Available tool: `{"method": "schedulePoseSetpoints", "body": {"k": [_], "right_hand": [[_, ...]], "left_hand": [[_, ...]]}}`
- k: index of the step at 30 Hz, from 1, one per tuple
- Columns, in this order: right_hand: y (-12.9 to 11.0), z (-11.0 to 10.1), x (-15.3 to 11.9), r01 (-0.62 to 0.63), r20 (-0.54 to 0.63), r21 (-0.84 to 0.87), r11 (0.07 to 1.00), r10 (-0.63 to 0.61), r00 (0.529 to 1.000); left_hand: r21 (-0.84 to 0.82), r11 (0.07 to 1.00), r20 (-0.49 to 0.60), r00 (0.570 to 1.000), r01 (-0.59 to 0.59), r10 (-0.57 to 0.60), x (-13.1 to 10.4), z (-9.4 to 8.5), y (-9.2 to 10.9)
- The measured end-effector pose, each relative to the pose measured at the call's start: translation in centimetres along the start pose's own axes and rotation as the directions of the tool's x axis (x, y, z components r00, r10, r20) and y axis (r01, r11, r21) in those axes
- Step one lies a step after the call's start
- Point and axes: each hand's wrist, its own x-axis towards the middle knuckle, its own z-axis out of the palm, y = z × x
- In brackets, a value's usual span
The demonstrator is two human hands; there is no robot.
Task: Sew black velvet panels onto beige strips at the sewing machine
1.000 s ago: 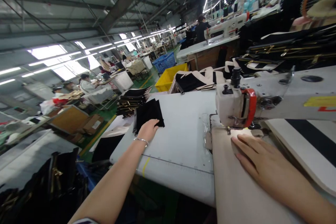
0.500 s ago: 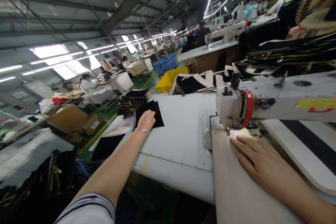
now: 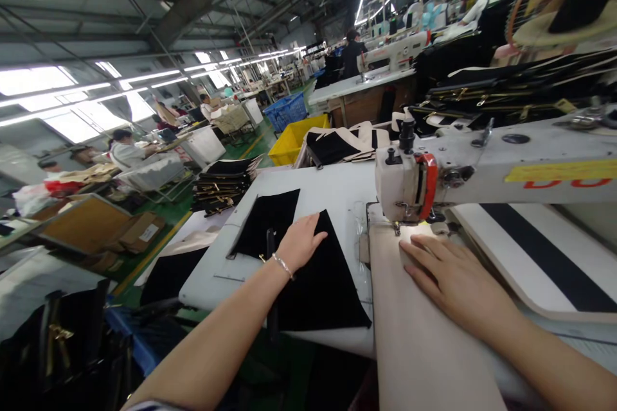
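Here, to the left of the sewing machine point(image 3: 405, 183), the left hand point(image 3: 301, 244) lay over the top of a black fabric piece point(image 3: 332, 292), fingers slightly bent and thumb out to one side; whether it had pinched the cloth, I could not tell. That piece lay on the white table point(image 3: 337, 186), reaching the near edge left of the sewing machine, while a second black piece point(image 3: 265, 221) lay flat farther left of it. Just in front of the sewing machine's needle, the right hand point(image 3: 448, 276) rested palm down, fingers extended, on a beige piece point(image 3: 409, 334), gripping nothing. Under the sewing machine's arm lay a pale panel with a black stripe point(image 3: 549, 257); beyond the sewing machine, to its left, stood a yellow bin point(image 3: 296, 144)
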Motion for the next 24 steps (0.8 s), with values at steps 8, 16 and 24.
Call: {"method": "schedulePoseSetpoints", "body": {"k": [8,16,24], "right_hand": [[-0.6,-0.9,0.1,-0.002,-0.026,0.030,1.000,0.003,1.000],[-0.9,-0.7,0.2,-0.017,-0.025,0.047,0.999,0.019,1.000],[-1.1,-1.2,0.1,-0.013,-0.012,0.044,0.999,0.013,1.000]], "left_hand": [[-0.089,0.993,0.000,0.997,0.080,-0.080,1.3,-2.1,-1.6],[-0.326,0.942,0.007,0.997,0.077,-0.079,-1.0,-13.3,1.6],[-0.496,0.869,0.241,0.960,-0.004,0.142,4.2,2.2,10.4]]}}
